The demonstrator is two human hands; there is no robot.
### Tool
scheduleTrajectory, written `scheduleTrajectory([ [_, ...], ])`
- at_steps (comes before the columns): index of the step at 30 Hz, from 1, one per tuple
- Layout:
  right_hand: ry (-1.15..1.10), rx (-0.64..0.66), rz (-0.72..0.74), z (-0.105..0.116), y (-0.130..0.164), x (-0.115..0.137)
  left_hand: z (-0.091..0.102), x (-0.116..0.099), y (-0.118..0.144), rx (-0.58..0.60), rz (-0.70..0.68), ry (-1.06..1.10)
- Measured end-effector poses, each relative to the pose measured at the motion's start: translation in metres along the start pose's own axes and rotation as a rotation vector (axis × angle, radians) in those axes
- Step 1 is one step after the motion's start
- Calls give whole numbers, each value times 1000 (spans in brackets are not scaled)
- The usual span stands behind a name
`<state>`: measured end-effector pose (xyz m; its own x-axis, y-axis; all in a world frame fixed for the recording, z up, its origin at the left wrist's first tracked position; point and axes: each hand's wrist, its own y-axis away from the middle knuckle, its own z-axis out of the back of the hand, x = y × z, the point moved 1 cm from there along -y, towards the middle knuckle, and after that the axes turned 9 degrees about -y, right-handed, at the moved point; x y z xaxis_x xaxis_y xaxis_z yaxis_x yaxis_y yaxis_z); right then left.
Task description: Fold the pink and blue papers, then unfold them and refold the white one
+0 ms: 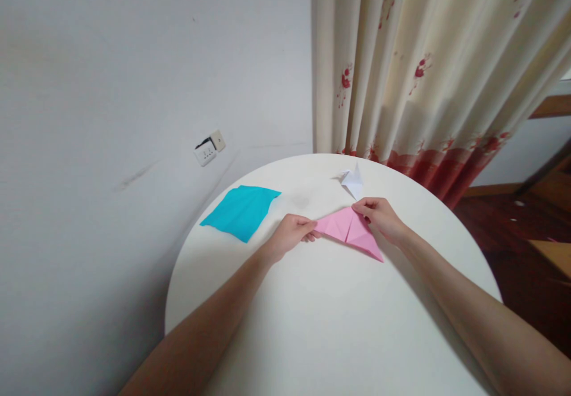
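Centrally in the frame, left hand pinches the pink folded paper at its left tip; right hand fingertips pinch its upper edge, on the white table.

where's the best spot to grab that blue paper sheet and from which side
Take the blue paper sheet by its near corner, coming from the left hand side. It lies flat on the round table, so slide a fingertip under that pointed corner and pinch; nothing rests on it.
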<state>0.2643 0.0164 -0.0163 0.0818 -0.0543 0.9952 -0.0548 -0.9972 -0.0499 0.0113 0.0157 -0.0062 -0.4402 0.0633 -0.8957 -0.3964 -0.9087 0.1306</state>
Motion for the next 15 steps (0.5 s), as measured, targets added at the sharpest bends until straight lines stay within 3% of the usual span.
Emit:
scheduleTrajectory([
  [10,-17,-91,-36,1,-1,-4,3,6,-5,-107,-34,15],
  [15,-52,-100,-41,1,-3,-7,1,8,-8,-232,-67,52],
])
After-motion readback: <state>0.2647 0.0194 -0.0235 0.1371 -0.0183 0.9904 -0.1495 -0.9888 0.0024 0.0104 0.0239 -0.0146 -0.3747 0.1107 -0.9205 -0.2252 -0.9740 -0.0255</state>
